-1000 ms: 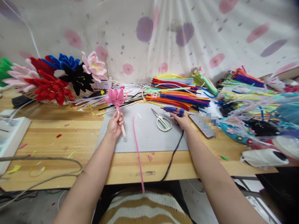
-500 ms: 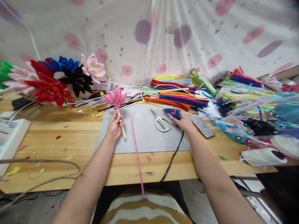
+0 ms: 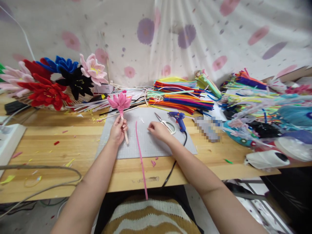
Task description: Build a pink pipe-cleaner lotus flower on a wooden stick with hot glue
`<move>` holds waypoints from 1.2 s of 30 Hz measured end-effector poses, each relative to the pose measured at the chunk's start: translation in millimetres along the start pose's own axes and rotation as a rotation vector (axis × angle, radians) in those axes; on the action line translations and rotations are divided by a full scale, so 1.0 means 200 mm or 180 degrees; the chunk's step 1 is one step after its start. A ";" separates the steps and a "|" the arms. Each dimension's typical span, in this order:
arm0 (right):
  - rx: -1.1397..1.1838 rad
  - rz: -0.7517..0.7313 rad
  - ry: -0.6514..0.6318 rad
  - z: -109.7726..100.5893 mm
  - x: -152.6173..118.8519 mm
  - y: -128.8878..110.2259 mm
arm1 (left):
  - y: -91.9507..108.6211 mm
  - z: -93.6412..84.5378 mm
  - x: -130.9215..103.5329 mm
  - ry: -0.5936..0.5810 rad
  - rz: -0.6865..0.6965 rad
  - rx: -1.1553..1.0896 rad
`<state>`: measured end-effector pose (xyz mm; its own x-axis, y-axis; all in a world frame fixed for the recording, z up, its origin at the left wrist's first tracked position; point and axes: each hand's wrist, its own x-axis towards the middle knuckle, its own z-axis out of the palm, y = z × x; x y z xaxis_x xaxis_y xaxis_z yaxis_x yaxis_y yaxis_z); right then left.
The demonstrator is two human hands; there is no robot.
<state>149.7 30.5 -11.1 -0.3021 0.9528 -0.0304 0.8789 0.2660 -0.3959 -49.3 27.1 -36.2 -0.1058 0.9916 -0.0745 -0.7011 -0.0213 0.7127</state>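
A pink flower (image 3: 120, 102) of fuzzy petals stands upright on a pale stick (image 3: 126, 138). My left hand (image 3: 118, 131) is closed around that stick, just below the bloom. Over the grey mat (image 3: 156, 150), my right hand (image 3: 158, 130) has its fingers curled in, with nothing visible in them. It partly covers the scissors (image 3: 172, 127), whose blades point up and left. Right of them lies a blue glue gun (image 3: 179, 119), apart from my hand. Between both hands a pink pipe cleaner (image 3: 140, 154) runs from the mat past the table's front edge.
Bundles of colourful pipe cleaners (image 3: 181, 101) lie along the back. Large fuzzy flowers (image 3: 50, 92) are grouped at the left, near a white power strip (image 3: 12, 143). A white thread spool (image 3: 265, 160) and plastic bags crowd the right. The glue gun's black cord (image 3: 170, 175) crosses the front edge.
My right hand has let go of the glue gun, which now lies on the mat, and has moved left over the scissors. My left hand still holds the flower's stick.
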 end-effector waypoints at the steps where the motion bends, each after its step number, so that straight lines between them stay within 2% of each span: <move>1: 0.0027 -0.0040 -0.0049 0.04 0.04 -0.06 | 0.00 0.00 0.00 0.0048 0.0012 0.0070; 5: -0.0268 0.0093 -0.0089 0.15 0.14 -0.23 | -0.02 0.01 -0.02 0.0141 -0.0034 0.0324; 9: -0.0324 0.0146 -0.0126 0.15 0.15 -0.24 | -0.03 0.02 -0.02 0.0150 -0.0038 0.0510; 11: 0.0192 0.0232 -0.0119 0.11 0.15 -0.20 | -0.03 0.02 -0.02 0.0188 -0.0011 0.0562; 14: 0.1444 0.0343 -0.0113 0.00 0.16 -0.15 | -0.03 0.02 -0.02 0.0213 -0.0025 0.0584; 17: 0.1899 -0.0049 0.0105 -0.14 0.16 -0.14 | -0.02 0.02 -0.03 0.0239 -0.0134 0.0639; 20: 0.1366 -0.0921 0.0318 -0.26 0.18 -0.17 | -0.01 0.03 -0.03 0.0220 -0.0237 0.0659; 22: 0.0756 -0.1459 0.0259 -0.31 0.19 -0.19 | 0.00 0.03 -0.03 0.0158 -0.0266 0.0613; 24: 0.0155 -0.1767 0.0173 -0.33 0.21 -0.22 | 0.00 0.02 -0.03 0.0088 -0.0270 0.0616; 27: -0.0374 -0.1947 0.0073 -0.33 0.24 -0.25 | -0.01 0.01 -0.03 0.0057 -0.0239 0.0733; 31: -0.0716 -0.2136 0.0025 -0.29 0.29 -0.29 | -0.03 0.02 -0.04 0.0103 -0.0227 0.0905; 36: -0.1010 -0.2115 0.0020 -0.24 0.33 -0.31 | -0.03 0.03 -0.05 0.0037 -0.0210 0.1086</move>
<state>93.1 83.6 56.5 -0.8069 0.5764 0.1292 0.5760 0.8162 -0.0442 -40.3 18.1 -34.6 -0.0776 0.9878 -0.1347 -0.4308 0.0887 0.8981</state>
